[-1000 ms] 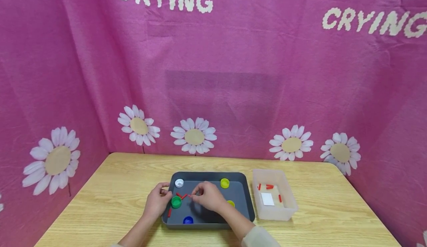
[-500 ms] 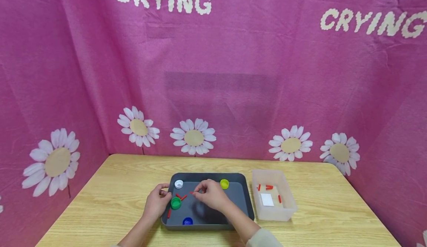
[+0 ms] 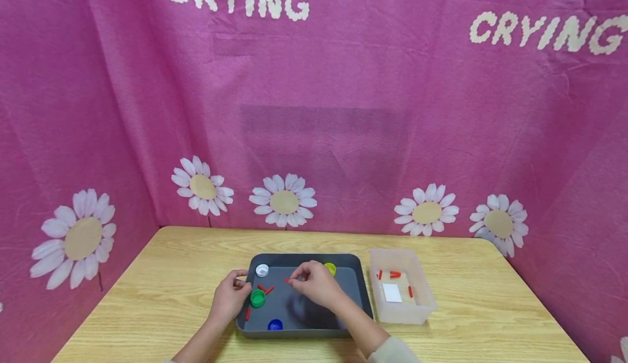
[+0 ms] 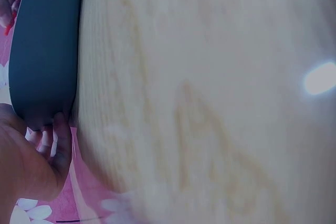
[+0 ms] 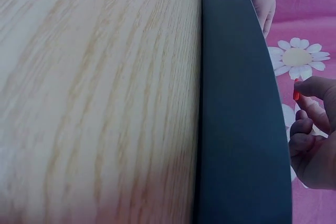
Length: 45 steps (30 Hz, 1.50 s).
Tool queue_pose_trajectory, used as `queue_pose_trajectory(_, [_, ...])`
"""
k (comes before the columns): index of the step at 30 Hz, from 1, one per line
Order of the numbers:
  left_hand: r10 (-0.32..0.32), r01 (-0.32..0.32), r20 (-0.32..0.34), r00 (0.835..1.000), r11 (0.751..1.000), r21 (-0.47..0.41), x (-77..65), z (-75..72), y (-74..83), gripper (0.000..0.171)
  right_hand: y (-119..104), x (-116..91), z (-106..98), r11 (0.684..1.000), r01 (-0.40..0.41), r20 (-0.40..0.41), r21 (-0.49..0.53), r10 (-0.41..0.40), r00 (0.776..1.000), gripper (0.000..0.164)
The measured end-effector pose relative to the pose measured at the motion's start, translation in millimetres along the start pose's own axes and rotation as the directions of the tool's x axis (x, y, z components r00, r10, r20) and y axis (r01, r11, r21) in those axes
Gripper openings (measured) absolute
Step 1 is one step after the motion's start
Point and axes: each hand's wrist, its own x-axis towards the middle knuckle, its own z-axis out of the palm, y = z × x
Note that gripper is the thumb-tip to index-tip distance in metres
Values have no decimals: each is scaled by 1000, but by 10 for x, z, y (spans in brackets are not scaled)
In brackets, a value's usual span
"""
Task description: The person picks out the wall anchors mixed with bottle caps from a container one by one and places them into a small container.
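My left hand (image 3: 231,297) grips the left wall of a dark grey tray (image 3: 304,333); in the left wrist view its fingers (image 4: 62,142) lie against the tray's outside. Over the tray, my right hand (image 3: 316,284) pinches a short red stick (image 5: 296,89) between thumb and finger. Inside the tray, a green bottle cap (image 3: 257,298) sits near my left hand, with several red sticks (image 3: 269,289) around it. A white cap (image 3: 262,270) is at the back left, a blue cap (image 3: 275,325) at the front. My right hand partly covers a yellow cap (image 3: 331,268).
A clear plastic box (image 3: 402,314) stands just right of the tray, holding several red pieces (image 3: 395,274) and a white square (image 3: 392,292). Both rest on a wooden table (image 3: 162,297). A pink flowered cloth (image 3: 314,79) hangs behind and at the sides.
My right hand has moved slightly right and back with the red stick, away from the green cap, and now covers part of the back yellow cap. The left hand stays on the tray.
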Motion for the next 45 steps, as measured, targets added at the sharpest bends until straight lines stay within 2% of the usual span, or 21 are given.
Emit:
queue_pose_trajectory(10, [17,-17,-1,1000,1000,-4,11,7,-28,36,27,-43,-108,1000,14,-22,-16,-15,1000,7])
queue_pose_trajectory(18, [12,-12,1,1000,1000,-8,17,12,-33,36,82,-69,-215,1000,-8,-33,-28,7,999,8])
queue_pose_trajectory(36, [41,-41,3,999,999,-3,6,-8,-17,37,207,-134,-507,996,-7,-126,-85,-4,992,7])
queue_pose_trajectory(45, [52,-52,-1,999,999,-8,17,4,-38,36,227,-177,-648,996,-58,-153,-64,47,987,5])
